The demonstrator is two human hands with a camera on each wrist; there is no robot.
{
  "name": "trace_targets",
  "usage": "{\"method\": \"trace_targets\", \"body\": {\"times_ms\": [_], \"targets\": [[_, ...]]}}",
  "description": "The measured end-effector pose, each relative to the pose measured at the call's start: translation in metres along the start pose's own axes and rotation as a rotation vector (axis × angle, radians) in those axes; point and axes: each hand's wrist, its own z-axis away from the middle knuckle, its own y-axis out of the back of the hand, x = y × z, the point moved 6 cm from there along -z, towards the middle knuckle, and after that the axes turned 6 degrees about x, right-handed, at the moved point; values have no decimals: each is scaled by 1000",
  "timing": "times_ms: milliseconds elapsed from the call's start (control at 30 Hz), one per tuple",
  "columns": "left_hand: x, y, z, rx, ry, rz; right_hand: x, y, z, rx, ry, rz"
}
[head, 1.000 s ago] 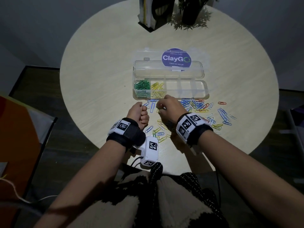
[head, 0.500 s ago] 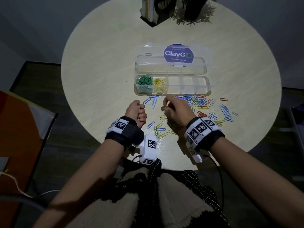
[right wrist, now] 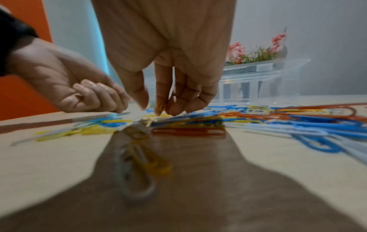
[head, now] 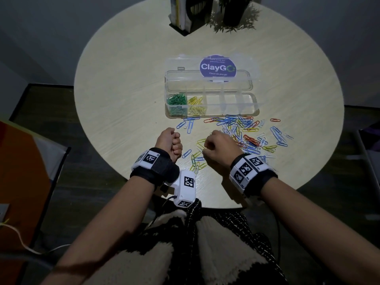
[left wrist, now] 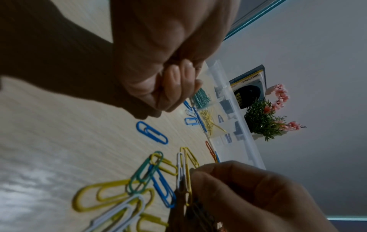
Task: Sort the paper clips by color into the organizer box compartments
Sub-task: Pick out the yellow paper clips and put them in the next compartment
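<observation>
A clear organizer box [head: 254,112] lies open mid-table, with green clips [head: 176,99] in its leftmost compartment and yellow clips [head: 196,104] in the one beside it. The other compartments look bare. Loose clips [head: 242,128] in blue, red, yellow and white are scattered in front of the box. My left hand [head: 174,145] is a closed fist just above the table, left of the clips, and no clip shows in it. My right hand [right wrist: 158,109] points down, its thumb and forefinger pinching a yellow clip [left wrist: 188,180] in a small cluster near me.
A book holder [head: 189,13] and a potted plant [head: 236,15] stand at the far edge of the round table [head: 123,99]. An orange panel [head: 20,182] stands to the left, off the table. The near table edge lies under my wrists.
My right hand has drawn back from the box's front edge toward me, onto the small cluster of clips. The left fist has kept its shape and place.
</observation>
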Motion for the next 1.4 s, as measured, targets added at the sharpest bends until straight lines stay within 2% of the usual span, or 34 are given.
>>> {"method": "trace_targets", "body": {"times_ms": [233,467,933,1033,1133,1200,1267,1333,1400], "targets": [[1,6,2,3,-6,7,-11,-8,-5,-52,-27,90],[1,8,5,6,-4,7,3,15,-19,66,-151,-114],[4,1,6,36,-27,-19,-16,2,-20,-136,-70,122],[5,-2,4,52,-49,4,-12,3,-20,-94,-125,30],[6,-4,2,74,-83,51,-13,16,-20,44,-196,-153],[4,-10,3,38,-79,77,-24,25,-21,119,-173,-254],[0,-17,5,-31,-59,153,-40,29,-21,131,-129,-299],[-4,-24,8,-85,-38,217,-54,26,-21,113,-72,-284],[-6,-26,11,-80,-28,243,-63,27,-19,124,-16,-249]]}}
